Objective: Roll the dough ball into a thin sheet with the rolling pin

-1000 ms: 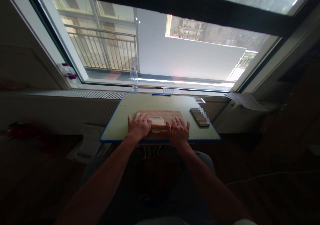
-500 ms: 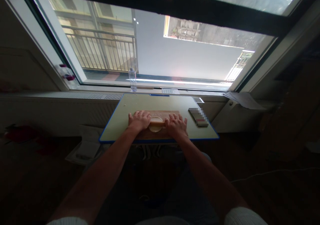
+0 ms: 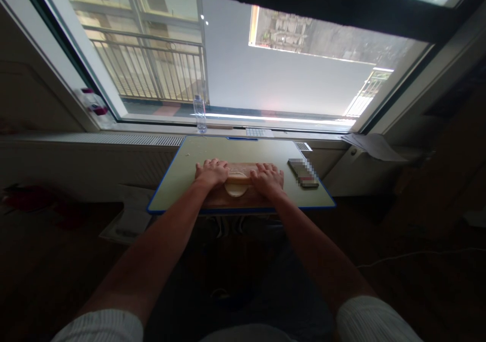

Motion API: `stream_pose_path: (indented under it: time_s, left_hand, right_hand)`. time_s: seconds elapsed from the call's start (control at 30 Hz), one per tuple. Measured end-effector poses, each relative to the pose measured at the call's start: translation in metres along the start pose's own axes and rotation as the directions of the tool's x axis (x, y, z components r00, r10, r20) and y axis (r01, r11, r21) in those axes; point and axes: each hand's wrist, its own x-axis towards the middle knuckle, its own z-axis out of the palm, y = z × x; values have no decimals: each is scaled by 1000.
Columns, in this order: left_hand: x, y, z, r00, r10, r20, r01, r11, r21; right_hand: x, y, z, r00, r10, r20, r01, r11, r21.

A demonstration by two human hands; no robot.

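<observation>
Rolling pin point(image 3: 238, 177) lying across a flat disc of pale dough point(image 3: 236, 189) on a wooden board point(image 3: 224, 198), on the small table point(image 3: 178, 180). Left hand point(image 3: 211, 173) and right hand point(image 3: 267, 179) press flat, fingers extended, on the pin's ends. Plastic bottle point(image 3: 199, 114) on the sill beyond

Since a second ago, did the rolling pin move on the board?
Yes. The rolling pin went away from the person, toward the far edge of the wooden board, under both hands.
</observation>
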Motion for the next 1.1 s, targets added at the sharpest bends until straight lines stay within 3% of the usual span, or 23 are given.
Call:
stream_pose_path:
  time_s: [0.2, 0.63, 1.1]
  left_hand:
    - [9, 0, 0, 1000, -4, 4, 4, 1000, -10]
    - [15, 3, -5, 1000, -2, -23, 5, 995, 98]
    - [28, 2, -4, 997, -32, -68, 36, 997, 65]
  right_hand:
    - [10, -1, -2, 999, -2, 42, 3, 1000, -15]
    - [25, -2, -18, 966, -52, 255, 72, 995, -67]
    - [44, -3, -17, 970, -30, 242, 44, 998, -51]
